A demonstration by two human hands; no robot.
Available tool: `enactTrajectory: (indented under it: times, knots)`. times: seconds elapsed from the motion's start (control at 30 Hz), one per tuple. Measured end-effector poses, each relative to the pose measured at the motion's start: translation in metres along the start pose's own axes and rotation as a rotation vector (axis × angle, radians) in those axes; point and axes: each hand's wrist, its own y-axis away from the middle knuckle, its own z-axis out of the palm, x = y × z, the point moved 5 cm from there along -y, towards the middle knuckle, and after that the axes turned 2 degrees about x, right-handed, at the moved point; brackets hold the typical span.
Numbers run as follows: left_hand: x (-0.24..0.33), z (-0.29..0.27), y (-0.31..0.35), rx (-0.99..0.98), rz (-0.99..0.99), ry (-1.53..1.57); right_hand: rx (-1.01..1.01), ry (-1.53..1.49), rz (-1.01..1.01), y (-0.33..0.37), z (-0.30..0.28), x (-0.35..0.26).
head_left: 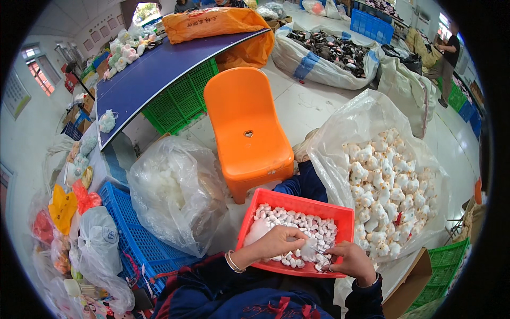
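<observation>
A red plastic tray point(349, 212) sits close in front of my body, full of many small white plush pieces point(313, 222). My left hand point(279, 241) is over the tray's near part, its fingertips pinched on a tuft of white stuffing point(308, 251). My right hand point(351, 260), at the tray's right side, grips a thin metal tool point(320, 250) whose tip meets the tuft; its exact kind is too small to make out. A bigger clump of white stuffing point(257, 231) rests inside the tray's left end.
An orange chair point(244, 117) stands beyond the tray. To its left is a clear bag of stuffing point(175, 186) beside a blue crate point(119, 212); at right, a large bag holds small white plush toys point(380, 196). A blue-topped table point(159, 66) stands farther left. A person point(450, 58) stands far right.
</observation>
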Motion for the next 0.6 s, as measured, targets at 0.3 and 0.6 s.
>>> enactTrajectory:
  times: [0.3, 0.6]
  knots:
    - [0.008, -0.02, 0.001, 0.233, -0.014, 0.039, 0.129, 0.112, 0.104, 0.004, -0.028, -0.001]
    - [0.013, -0.012, 0.001, 0.229, 0.075, 0.033, 0.088, 0.217, 0.026, -0.013, -0.019, -0.024]
